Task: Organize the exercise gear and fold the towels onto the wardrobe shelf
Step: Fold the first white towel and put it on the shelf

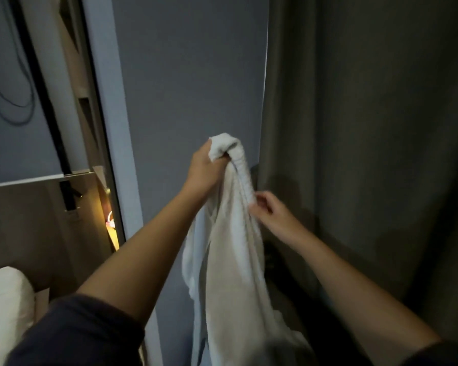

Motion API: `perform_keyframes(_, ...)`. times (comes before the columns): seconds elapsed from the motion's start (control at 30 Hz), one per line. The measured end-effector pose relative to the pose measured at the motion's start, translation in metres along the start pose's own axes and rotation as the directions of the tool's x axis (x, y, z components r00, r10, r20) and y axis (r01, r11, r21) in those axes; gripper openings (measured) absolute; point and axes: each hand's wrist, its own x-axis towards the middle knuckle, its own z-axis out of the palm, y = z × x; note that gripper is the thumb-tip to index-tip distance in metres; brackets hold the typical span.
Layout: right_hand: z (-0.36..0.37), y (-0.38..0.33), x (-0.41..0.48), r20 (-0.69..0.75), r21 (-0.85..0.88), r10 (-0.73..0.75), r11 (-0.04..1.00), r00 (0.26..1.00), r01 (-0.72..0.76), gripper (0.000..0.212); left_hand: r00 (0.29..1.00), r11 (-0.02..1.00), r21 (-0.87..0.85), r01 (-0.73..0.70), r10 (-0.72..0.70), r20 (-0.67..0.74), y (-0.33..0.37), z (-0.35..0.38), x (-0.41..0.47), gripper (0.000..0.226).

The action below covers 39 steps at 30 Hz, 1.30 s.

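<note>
A white towel [230,260] hangs bunched and long in front of me, down past the bottom of the view. My left hand [205,166] grips its top end, raised in front of a grey wall panel, with a tuft of towel sticking out above the fist. Lower and to the right, my right hand [269,210] pinches the towel's edge between thumb and fingers. No wardrobe shelf or exercise gear shows in the view.
A grey wall panel [191,75] stands straight ahead. A dark curtain [368,128] fills the right side. At the left are a wooden headboard [24,220], a lit niche [111,225] and a white pillow [3,307]. Dark cables [13,101] hang at the upper left.
</note>
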Motion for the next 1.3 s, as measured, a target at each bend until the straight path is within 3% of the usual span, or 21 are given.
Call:
perform_keyframes(0.07, 0.009, 0.02, -0.012, 0.138, -0.058, 0.075, 0.996, 0.988, -0.067, 0.041, 0.999, 1.0, -0.006, -0.02, 0.02, 0.027, 0.02, -0.001, 0.011, 0.033)
perform_keyframes(0.13, 0.016, 0.03, -0.013, 0.054, -0.072, 0.1, 0.993, 0.994, -0.096, 0.042, 0.998, 0.999, 0.011, -0.05, 0.05, 0.04, 0.036, -0.004, 0.022, 0.032)
perform_keyframes(0.23, 0.016, 0.019, -0.003, -0.122, 0.061, 0.028, 0.998, 0.992, -0.021, 0.032, 0.998, 0.997, 0.055, -0.056, 0.055, 0.036, 0.048, -0.017, 0.035, 0.025)
perform_keyframes(0.37, 0.014, -0.003, 0.013, -0.159, 0.109, -0.018, 0.993, 0.987, 0.036, 0.025, 0.993, 0.973, 0.226, 0.046, -0.07, 0.099, 0.039, -0.045, 0.039, 0.034)
perform_keyframes(0.43, 0.016, -0.01, 0.019, -0.183, 0.087, -0.044, 0.994, 0.982, 0.061, 0.021, 0.986, 0.88, 0.475, 0.034, -0.105, 0.126, 0.033, -0.058, 0.034, 0.04)
perform_keyframes(0.5, 0.019, -0.016, 0.027, -0.236, 0.111, -0.056, 0.99, 0.97, 0.084, 0.02, 0.99, 0.678, 0.735, -0.009, -0.095, 0.1, 0.027, -0.07, 0.025, 0.047)
perform_keyframes(0.53, 0.021, -0.02, 0.031, -0.261, 0.14, -0.048, 0.986, 0.964, 0.087, 0.019, 0.996, 0.606, 0.795, -0.023, -0.055, 0.071, 0.024, -0.076, 0.02, 0.049)
perform_keyframes(0.57, 0.023, -0.024, 0.034, -0.278, 0.172, -0.037, 0.981, 0.96, 0.087, 0.019, 0.999, 0.598, 0.8, -0.04, 0.007, 0.044, 0.021, -0.082, 0.015, 0.047)
perform_keyframes(0.67, 0.03, -0.042, 0.048, -0.292, 0.217, -0.011, 0.973, 0.956, 0.078, 0.018, 0.991, 0.839, 0.527, -0.132, 0.092, 0.102, 0.017, -0.095, 0.008, 0.027)
perform_keyframes(0.73, 0.036, -0.06, 0.058, -0.291, 0.233, -0.001, 0.97, 0.957, 0.072, 0.017, 0.976, 0.974, 0.203, -0.096, 0.053, 0.209, 0.023, -0.103, 0.006, 0.037)
perform_keyframes(0.8, 0.044, -0.08, 0.068, -0.271, 0.236, -0.012, 0.969, 0.962, 0.078, 0.016, 0.963, 1.0, 0.01, -0.025, 0.022, 0.268, 0.027, -0.111, 0.004, 0.061)
perform_keyframes(0.87, 0.052, -0.102, 0.077, -0.241, 0.264, -0.043, 0.958, 0.97, 0.109, 0.017, 0.96, 0.998, -0.02, 0.051, -0.044, 0.275, 0.027, -0.12, 0.003, 0.09)
perform_keyframes(0.93, 0.061, -0.122, 0.085, -0.205, 0.299, -0.073, 0.945, 0.976, 0.133, 0.016, 0.96, 0.996, 0.004, 0.088, -0.086, 0.266, 0.025, -0.129, 0.001, 0.096)
perform_keyframes(1.0, 0.071, -0.14, 0.091, -0.15, 0.319, -0.107, 0.936, 0.983, 0.15, 0.015, 0.981, 0.997, 0.057, 0.059, -0.069, 0.18, 0.019, -0.138, 0.0, 0.073)
perform_keyframes(1.13, 0.098, -0.159, 0.099, -0.081, 0.278, -0.163, 0.944, 0.983, 0.179, 0.012, 0.984, 0.999, 0.031, 0.008, -0.003, -0.177, 0.014, -0.171, 0.002, 0.025)
perform_keyframes(1.2, 0.117, -0.159, 0.1, -0.03, 0.279, -0.162, 0.946, 0.986, 0.164, 0.013, 0.959, 0.997, 0.079, -0.013, 0.034, -0.281, 0.015, -0.195, 0.005, 0.017)
perform_keyframes(1.3, 0.155, -0.155, 0.1, 0.081, 0.315, -0.153, 0.941, 0.985, 0.121, 0.032, 0.945, 0.998, 0.051, -0.024, 0.039, -0.325, 0.016, -0.23, 0.0, 0.024)
